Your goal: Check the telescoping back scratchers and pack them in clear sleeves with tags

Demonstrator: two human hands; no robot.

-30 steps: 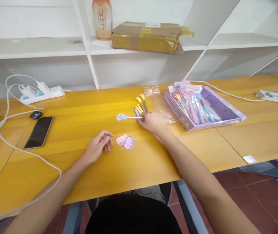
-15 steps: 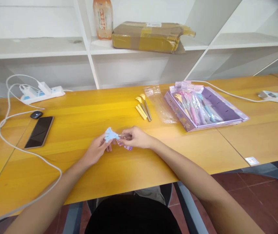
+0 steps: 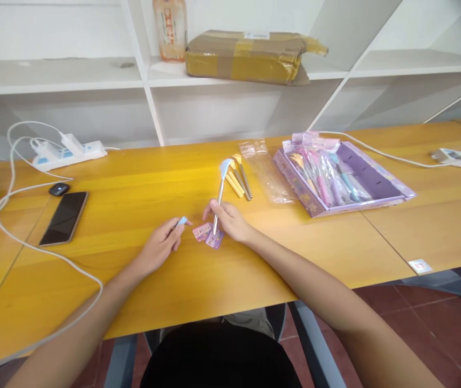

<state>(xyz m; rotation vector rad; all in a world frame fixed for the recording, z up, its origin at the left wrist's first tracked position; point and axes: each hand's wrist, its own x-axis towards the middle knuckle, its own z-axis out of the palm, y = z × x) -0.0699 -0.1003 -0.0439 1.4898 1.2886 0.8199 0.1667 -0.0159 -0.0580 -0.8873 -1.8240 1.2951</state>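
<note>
My right hand is closed around the metal rod of a back scratcher, whose blue hand-shaped head points up and away from me. In my left hand is a short light-blue handle, pinched by thumb and fingers; most of it is hidden. Between the hands, a pink card and a purple card lie on the table, under the rod's lower end. Just beyond the blue head rest two yellow-headed back scratchers with bare metal rods, beside two yellow handles.
A purple box holds several bagged back scratchers; a clear plastic bag lies beside it. Leftward are a phone, a white cable and a power strip. A taped carton sits on the shelf.
My right hand has drawn the blue-headed scratcher away from my left hand and swung its head upward and right. The light-blue handle and the two cards now show.
</note>
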